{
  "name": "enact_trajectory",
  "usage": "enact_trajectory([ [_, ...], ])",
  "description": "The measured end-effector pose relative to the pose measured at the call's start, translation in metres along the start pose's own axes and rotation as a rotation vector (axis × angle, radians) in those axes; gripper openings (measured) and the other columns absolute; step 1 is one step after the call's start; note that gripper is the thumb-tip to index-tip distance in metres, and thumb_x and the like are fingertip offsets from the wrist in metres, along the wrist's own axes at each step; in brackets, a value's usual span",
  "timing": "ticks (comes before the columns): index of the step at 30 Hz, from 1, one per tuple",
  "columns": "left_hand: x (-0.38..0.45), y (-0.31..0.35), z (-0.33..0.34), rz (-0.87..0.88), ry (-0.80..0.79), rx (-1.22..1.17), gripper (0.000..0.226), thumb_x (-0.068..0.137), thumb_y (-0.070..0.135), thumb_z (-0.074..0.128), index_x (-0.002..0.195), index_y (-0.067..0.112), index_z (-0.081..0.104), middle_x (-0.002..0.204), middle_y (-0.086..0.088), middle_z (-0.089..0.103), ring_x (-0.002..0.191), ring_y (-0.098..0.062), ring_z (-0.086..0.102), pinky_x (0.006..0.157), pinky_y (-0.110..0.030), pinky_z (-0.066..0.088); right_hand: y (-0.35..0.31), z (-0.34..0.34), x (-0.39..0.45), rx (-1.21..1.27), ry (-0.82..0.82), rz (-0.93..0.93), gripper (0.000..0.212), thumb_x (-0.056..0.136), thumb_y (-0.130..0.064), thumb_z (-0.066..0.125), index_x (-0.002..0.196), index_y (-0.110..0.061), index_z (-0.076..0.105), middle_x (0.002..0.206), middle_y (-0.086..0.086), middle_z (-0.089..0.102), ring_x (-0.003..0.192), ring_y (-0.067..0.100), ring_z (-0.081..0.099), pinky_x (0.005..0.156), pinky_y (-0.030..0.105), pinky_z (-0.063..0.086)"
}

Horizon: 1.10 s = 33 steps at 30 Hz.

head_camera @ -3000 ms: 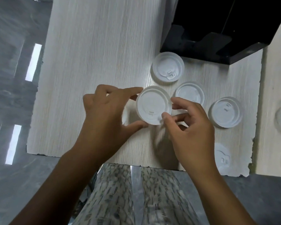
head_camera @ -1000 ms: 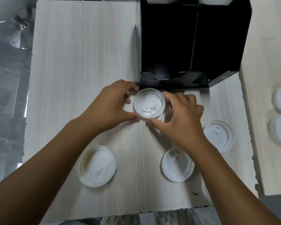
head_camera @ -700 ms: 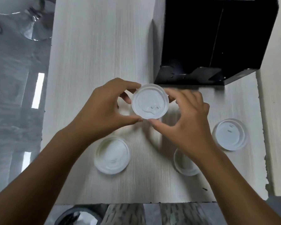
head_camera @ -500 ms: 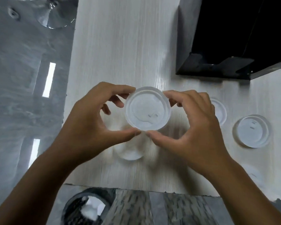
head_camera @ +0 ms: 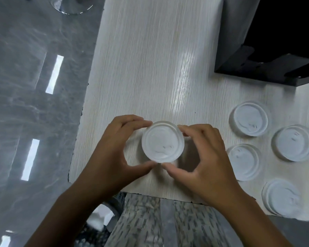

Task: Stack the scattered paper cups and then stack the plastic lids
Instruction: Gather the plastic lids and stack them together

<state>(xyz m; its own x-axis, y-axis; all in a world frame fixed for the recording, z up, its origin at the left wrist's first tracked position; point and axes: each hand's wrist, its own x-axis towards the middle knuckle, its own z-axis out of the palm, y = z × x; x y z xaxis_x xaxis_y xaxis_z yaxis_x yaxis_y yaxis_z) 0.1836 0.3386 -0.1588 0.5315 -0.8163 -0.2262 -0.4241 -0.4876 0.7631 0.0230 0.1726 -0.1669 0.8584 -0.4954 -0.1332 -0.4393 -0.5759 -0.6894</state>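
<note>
Both hands grip the lid stack (head_camera: 162, 142).
Left hand (head_camera: 114, 154) and right hand (head_camera: 206, 157) pinch its rim; four loose lids (head_camera: 249, 119) at three o'clock.

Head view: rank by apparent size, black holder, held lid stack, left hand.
1. Black holder, largest even though cut off by the frame.
2. Left hand.
3. Held lid stack, smallest.

Hand and stack sit at about the same depth, so that pair is fair; the holder lies farther away, so it is likely bigger than it looks.

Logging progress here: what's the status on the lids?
Both hands, left and right, pinch the lid stack by its rim. Four loose lids wait to the right. Nothing in the way.
</note>
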Motion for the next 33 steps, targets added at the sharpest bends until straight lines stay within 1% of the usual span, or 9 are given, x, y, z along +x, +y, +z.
enact_trajectory([
  [3, 0.001, -0.002, 0.004, 0.007, -0.011, -0.025, 0.078, 0.071, 0.060, 0.083, 0.138, 0.035, 0.053, 0.135, 0.019, 0.052, 0.124, 0.001, 0.053, 0.096, -0.006, 0.040, 0.004, 0.003, -0.001, 0.014, -0.011, 0.018, 0.076, 0.075, -0.062, 0.072, 0.137, -0.021, 0.058, 0.124, -0.008, 0.053, 0.116, 0.015, 0.052, 0.095, 0.047, 0.049],
  [7, -0.003, -0.001, 0.006, -0.031, -0.017, -0.058, 0.078, 0.070, 0.058, 0.078, 0.140, 0.037, 0.050, 0.135, 0.023, 0.053, 0.120, 0.006, 0.054, 0.091, -0.005, 0.041, 0.004, 0.003, -0.002, 0.036, -0.032, 0.019, 0.079, 0.076, -0.064, 0.070, 0.142, -0.024, 0.051, 0.127, -0.011, 0.050, 0.117, 0.014, 0.051, 0.097, 0.045, 0.050],
  [12, -0.008, 0.008, -0.001, -0.056, -0.007, -0.046, 0.094, 0.066, 0.062, 0.087, 0.147, 0.044, 0.042, 0.139, 0.028, 0.049, 0.128, 0.001, 0.052, 0.091, -0.017, 0.045, 0.006, -0.012, -0.010, 0.063, -0.060, 0.038, 0.090, 0.074, -0.067, 0.072, 0.151, -0.034, 0.038, 0.127, -0.022, 0.045, 0.119, 0.006, 0.047, 0.100, 0.030, 0.046],
  [19, 0.001, 0.061, 0.001, 0.069, 0.071, 0.038, 0.086, 0.071, 0.063, 0.076, 0.146, 0.033, 0.047, 0.145, 0.023, 0.050, 0.136, -0.007, 0.049, 0.104, -0.028, 0.046, 0.033, -0.067, -0.032, 0.096, 0.022, 0.049, 0.089, 0.072, -0.061, 0.080, 0.148, -0.029, 0.047, 0.127, -0.010, 0.053, 0.112, 0.005, 0.053, 0.093, 0.006, 0.037],
  [22, 0.010, 0.091, 0.021, 0.143, 0.040, 0.034, 0.079, 0.074, 0.062, 0.075, 0.143, 0.037, 0.048, 0.143, 0.023, 0.051, 0.133, -0.004, 0.050, 0.103, -0.020, 0.046, 0.053, -0.093, -0.044, 0.083, 0.067, 0.071, 0.088, 0.070, -0.059, 0.079, 0.146, -0.023, 0.051, 0.126, -0.008, 0.056, 0.111, 0.002, 0.054, 0.091, 0.005, 0.036],
  [26, 0.022, 0.115, 0.067, 0.133, -0.073, 0.051, 0.075, 0.076, 0.061, 0.075, 0.143, 0.044, 0.045, 0.139, 0.030, 0.048, 0.126, 0.005, 0.049, 0.095, -0.016, 0.043, 0.089, -0.113, -0.065, 0.048, 0.084, 0.121, 0.086, 0.070, -0.056, 0.082, 0.143, -0.021, 0.053, 0.127, -0.005, 0.055, 0.110, 0.001, 0.053, 0.091, 0.003, 0.036],
  [28, 0.028, 0.118, 0.093, 0.120, -0.140, 0.084, 0.077, 0.078, 0.061, 0.076, 0.145, 0.045, 0.042, 0.138, 0.028, 0.046, 0.122, 0.005, 0.049, 0.092, -0.013, 0.041, 0.107, -0.118, -0.075, 0.035, 0.069, 0.147, 0.088, 0.069, -0.056, 0.085, 0.144, -0.026, 0.051, 0.131, -0.009, 0.051, 0.115, 0.004, 0.052, 0.098, 0.008, 0.039],
  [31, 0.034, 0.112, 0.123, 0.084, -0.217, 0.136, 0.088, 0.074, 0.053, 0.080, 0.150, 0.039, 0.039, 0.136, 0.023, 0.042, 0.120, 0.002, 0.046, 0.093, -0.012, 0.039, 0.124, -0.114, -0.082, 0.009, 0.028, 0.181, 0.091, 0.071, -0.067, 0.082, 0.146, -0.030, 0.046, 0.134, -0.014, 0.044, 0.125, 0.012, 0.049, 0.105, 0.036, 0.047],
  [33, 0.035, 0.108, 0.134, 0.059, -0.248, 0.169, 0.092, 0.071, 0.045, 0.088, 0.150, 0.034, 0.041, 0.132, 0.025, 0.039, 0.121, 0.002, 0.044, 0.095, -0.008, 0.034, 0.128, -0.106, -0.079, -0.045, -0.019, 0.196, 0.091, 0.070, -0.073, 0.070, 0.146, -0.032, 0.040, 0.134, -0.015, 0.041, 0.126, 0.010, 0.044, 0.105, 0.043, 0.047],
])
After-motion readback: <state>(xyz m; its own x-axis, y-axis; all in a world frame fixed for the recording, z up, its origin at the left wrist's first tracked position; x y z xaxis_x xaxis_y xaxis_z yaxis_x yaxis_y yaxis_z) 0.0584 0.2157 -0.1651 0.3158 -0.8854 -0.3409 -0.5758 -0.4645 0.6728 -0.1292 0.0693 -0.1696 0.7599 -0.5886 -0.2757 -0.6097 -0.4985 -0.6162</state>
